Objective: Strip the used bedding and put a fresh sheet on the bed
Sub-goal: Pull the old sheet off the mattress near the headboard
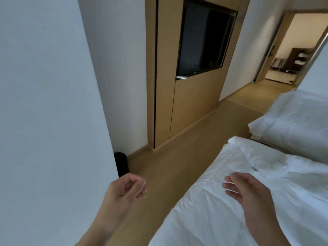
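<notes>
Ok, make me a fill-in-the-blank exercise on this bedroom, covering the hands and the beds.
1. The right hand is above the near bed, fingers straight, and holds ____.
2. The left hand is above the bare ____, beside that bed.
3. The bedding on the near bed, like that on the far bed, is ____ in colour.
4. The television sits in a panel made of ____.

Missing words: nothing; floor; white; wood.
</notes>
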The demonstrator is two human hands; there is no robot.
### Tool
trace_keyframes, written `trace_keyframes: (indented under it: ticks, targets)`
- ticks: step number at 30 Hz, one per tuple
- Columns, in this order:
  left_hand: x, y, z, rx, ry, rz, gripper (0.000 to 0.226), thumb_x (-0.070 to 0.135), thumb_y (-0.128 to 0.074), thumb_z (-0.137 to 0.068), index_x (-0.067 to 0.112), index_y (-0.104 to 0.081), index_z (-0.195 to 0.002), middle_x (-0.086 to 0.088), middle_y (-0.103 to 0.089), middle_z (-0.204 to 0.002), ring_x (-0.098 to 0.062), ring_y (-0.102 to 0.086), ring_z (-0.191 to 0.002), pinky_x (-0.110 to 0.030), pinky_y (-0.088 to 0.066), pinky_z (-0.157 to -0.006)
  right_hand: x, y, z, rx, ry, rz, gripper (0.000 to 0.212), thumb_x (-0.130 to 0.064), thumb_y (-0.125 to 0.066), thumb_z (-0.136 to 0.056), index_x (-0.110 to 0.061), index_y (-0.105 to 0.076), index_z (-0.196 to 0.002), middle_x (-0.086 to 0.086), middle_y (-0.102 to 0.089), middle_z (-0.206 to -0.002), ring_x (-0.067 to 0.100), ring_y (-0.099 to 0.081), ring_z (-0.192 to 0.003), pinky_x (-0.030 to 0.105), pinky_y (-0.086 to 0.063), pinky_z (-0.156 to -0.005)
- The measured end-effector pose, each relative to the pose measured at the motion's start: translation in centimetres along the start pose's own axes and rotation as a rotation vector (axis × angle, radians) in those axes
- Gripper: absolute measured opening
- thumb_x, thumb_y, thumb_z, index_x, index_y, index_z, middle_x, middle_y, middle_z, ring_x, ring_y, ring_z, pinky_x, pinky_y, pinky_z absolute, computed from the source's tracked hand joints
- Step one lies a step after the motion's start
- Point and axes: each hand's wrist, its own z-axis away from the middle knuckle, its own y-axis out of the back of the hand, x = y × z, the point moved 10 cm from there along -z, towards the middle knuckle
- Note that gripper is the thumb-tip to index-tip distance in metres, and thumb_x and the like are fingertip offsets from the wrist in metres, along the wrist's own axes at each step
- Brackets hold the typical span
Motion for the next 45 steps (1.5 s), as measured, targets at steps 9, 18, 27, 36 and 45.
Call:
trace_keyframes:
  ticks: [9,18,27,36,45]
  targets:
    - [0.2,2.9,-23.9,-0.16,-0.012,-0.069,0.028,0.036,-0.065,-0.085,0.009,-0.072,-0.085,-0.008,-0.073,-0.079,-0.022,-0.072,-0.073,-0.022,-0.058,-0.069,1.7,-10.4,-13.4,0.2,-0.012,-0.095,0.025,-0.002,-0.061,-0.095,-0.01,-0.072,-0.074,0.015,-0.075,-0.086,0.024,-0.074,-0.072,0.026,-0.061,-0.063]
    - [-2.4,-2.2,-43.1,-0.277,0.002,-0.069,0.01,0.014,-0.069,-0.092,0.014,-0.074,-0.084,-0.007,-0.072,-0.079,-0.019,-0.07,-0.074,-0.024,-0.06,-0.068,2.0,-14.3,-23.2,0.364,-0.014,-0.054,0.027,-0.002,-0.063,-0.094,-0.012,-0.073,-0.071,0.014,-0.075,-0.083,0.027,-0.073,-0.071,0.025,-0.061,-0.062]
    - [-4.8,-19.8,-61.1,-0.481,0.121,-0.013,0.009,0.01,-0.069,-0.093,0.001,-0.07,-0.091,-0.012,-0.073,-0.077,-0.024,-0.071,-0.073,-0.022,-0.059,-0.067,3.2,-10.4,-40.5,0.598,-0.042,-0.029,0.014,0.0,-0.068,-0.087,-0.006,-0.073,-0.075,0.017,-0.073,-0.081,0.027,-0.073,-0.073,0.034,-0.059,-0.068]
    - [-3.1,-35.7,-79.4,-0.589,0.105,0.063,0.008,-0.008,-0.066,-0.088,-0.001,-0.063,-0.086,-0.007,-0.066,-0.07,-0.022,-0.062,-0.067,-0.035,-0.055,-0.07,1.2,-9.6,-62.7,0.578,-0.015,0.079,0.014,0.001,-0.067,-0.089,-0.009,-0.072,-0.081,0.01,-0.071,-0.077,0.028,-0.07,-0.076,0.033,-0.058,-0.076]
    - [-3.5,-52.5,-99.6,-0.812,0.042,0.093,0.029,-0.006,-0.069,-0.069,0.021,-0.059,-0.066,-0.002,-0.056,-0.072,-0.02,-0.049,-0.072,-0.036,-0.04,-0.073,2.2,-5.4,-82.1,0.821,0.003,0.088,0.011,0.002,-0.074,-0.081,-0.004,-0.065,-0.083,0.016,-0.066,-0.081,0.019,-0.065,-0.072,0.035,-0.056,-0.075]
